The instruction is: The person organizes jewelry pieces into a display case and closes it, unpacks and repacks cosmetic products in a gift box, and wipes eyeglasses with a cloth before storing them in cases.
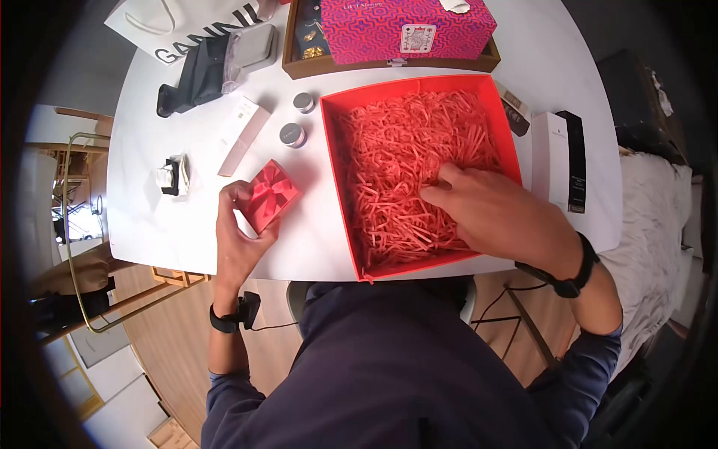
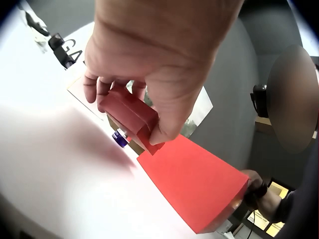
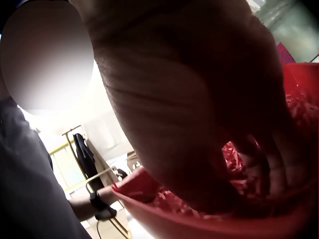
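My left hand (image 1: 241, 238) holds a small red gift box (image 1: 271, 196) with a ribbon bow on top, thumb on one side and fingers on the other. In the left wrist view this gift box (image 2: 130, 115) is held above the white table. A large, lidless red box (image 1: 347, 224) stands to its right, filled with red shredded paper (image 1: 404, 157). Over the right part of that box, my right hand (image 1: 497, 213) reaches in, its fingers (image 3: 276, 172) pointing down into the shreds. Their tips are partly hidden among the paper.
Two small round jars (image 1: 292, 135) and a slim pale carton (image 1: 244, 136) lie left of the large box. Behind it, a patterned pink box (image 1: 407, 30) sits on a wooden case (image 1: 299, 69). White (image 1: 550, 153) and black cartons (image 1: 575, 161) stand at right, a paper bag (image 1: 161, 34) back left.
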The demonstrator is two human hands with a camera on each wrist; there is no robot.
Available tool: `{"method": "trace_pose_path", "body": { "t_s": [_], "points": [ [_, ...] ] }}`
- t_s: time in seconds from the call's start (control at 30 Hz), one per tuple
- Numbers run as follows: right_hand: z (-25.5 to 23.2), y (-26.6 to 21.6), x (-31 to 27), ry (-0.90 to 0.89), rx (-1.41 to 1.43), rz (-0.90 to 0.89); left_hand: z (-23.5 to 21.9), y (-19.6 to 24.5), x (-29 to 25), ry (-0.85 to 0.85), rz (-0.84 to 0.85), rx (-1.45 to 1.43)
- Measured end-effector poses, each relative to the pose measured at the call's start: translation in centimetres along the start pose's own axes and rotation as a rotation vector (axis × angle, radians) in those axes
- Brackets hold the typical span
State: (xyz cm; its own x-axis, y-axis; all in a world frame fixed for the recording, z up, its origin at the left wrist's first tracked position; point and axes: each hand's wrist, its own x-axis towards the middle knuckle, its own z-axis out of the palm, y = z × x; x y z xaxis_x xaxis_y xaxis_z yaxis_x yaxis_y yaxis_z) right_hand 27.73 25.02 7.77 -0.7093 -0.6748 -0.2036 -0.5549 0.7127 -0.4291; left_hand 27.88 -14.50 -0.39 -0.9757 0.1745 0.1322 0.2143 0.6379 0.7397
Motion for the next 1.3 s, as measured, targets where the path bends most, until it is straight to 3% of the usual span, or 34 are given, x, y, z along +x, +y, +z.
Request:
{"method": "trace_pose_path", "body": {
  "t_s": [0.13, 0.17, 0.2, 0.3, 0.33, 0.47, 0.53, 0.57, 0.63, 0.67, 0.73, 0.83, 0.97, 1.07, 1.17, 1.23, 1.27, 1.3],
  "points": [
    [-4.1, -2.2, -1.0, -0.016, 0.031, 0.049, 0.3, 0.0, -0.8, 0.012, -0.068, 0.024],
    [-4.3, -2.8, -0.8, -0.133, 0.1, 0.007, 0.4, 0.0, -1.0, 0.011, -0.076, 0.024],
    [-4.4, -3.1, -0.7, -0.245, 0.164, -0.035, 0.5, 0.0, -1.1, 0.018, -0.071, 0.019],
    [-0.6, -2.5, -0.2, -0.337, 0.177, -0.159, 0.7, 0.0, -1.1, 0.023, -0.054, 0.011],
    [-0.6, -2.4, -0.2, -0.269, 0.196, -0.167, 0.8, 0.0, -1.2, 0.022, -0.046, 0.013],
    [-2.8, -3.4, 1.5, -0.291, 0.208, -0.1, 0.5, 0.3, -1.4, 0.041, -0.052, 0.014],
    [-0.4, -3.1, 2.7, -0.223, 0.544, -0.267, 0.4, 0.3, -1.3, 0.055, -0.07, 0.004],
    [0.1, -3.3, 3.3, -0.222, 0.541, -0.268, 0.4, 0.4, -1.3, 0.057, -0.068, 0.005],
    [0.7, -3.8, 4.3, -0.48, 0.356, -0.116, 0.3, 0.5, -1.3, 0.064, -0.06, 0.003],
    [0.4, -3.8, 4.3, -0.481, 0.351, -0.12, 0.2, 0.6, -1.3, 0.07, -0.061, 0.003],
    [-0.7, -4.0, 3.9, -0.297, 0.393, -0.118, 0.2, 1.0, -1.4, 0.114, -0.015, 0.021],
    [-2.5, -4.3, 4.0, -0.241, 0.623, -0.121, -0.2, 0.9, -1.4, 0.142, -0.013, 0.028],
    [1.4, -4.1, 4.6, -0.344, 0.563, -0.172, -0.5, 0.7, -0.8, 0.17, -0.006, 0.023],
    [2.6, -3.9, 4.8, -0.4, 0.545, -0.107, -1.2, 1.4, -0.1, 0.169, 0.012, 0.0],
    [0.5, -3.3, 3.6, -0.294, 0.632, -0.131, -2.2, 3.7, 2.4, 0.202, 0.13, -0.002],
    [-2.6, -2.8, 2.1, -0.1, 0.608, -0.117, -2.0, 6.9, 5.0, 0.278, 0.254, -0.066],
    [-3.7, -2.4, 1.4, -0.1, 0.603, -0.118, -1.9, 8.4, 6.2, 0.22, 0.311, -0.038],
    [-4.7, -2.0, 0.8, 0.081, 0.671, 0.021, -1.7, 9.7, 7.3, 0.162, 0.37, -0.01]
  ]
}}
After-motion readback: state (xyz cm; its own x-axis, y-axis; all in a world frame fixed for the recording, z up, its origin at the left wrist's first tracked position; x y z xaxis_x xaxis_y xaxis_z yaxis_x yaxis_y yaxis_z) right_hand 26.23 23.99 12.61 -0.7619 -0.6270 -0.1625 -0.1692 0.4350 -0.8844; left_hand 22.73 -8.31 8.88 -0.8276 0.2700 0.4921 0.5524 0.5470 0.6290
